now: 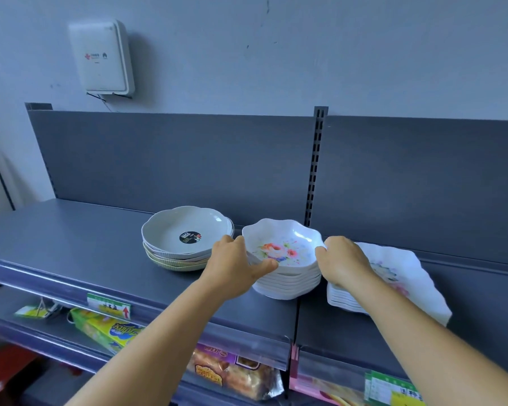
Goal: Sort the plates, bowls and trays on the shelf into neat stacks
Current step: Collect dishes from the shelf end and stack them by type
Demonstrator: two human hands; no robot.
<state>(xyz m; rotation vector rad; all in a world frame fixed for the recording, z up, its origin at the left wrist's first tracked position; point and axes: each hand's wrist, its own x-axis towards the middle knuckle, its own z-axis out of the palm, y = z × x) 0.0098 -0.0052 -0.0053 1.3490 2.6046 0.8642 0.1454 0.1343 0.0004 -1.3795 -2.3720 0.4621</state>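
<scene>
Your left hand (pixel 232 266) and right hand (pixel 342 263) grip opposite sides of the top floral bowl (pixel 285 244) on its stack (pixel 288 284), mid-shelf (pixel 71 244), mouth upward. Just left sits a stack of grey plates (pixel 185 235); just right, under your right forearm, lies a stack of floral trays (pixel 405 276), long axis running toward you. Snack packets (pixel 232 373) sit on the shelf below.

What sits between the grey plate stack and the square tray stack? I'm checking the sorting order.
The head view shows the floral bowl stack there, with the left hand and right hand holding its sides.
</scene>
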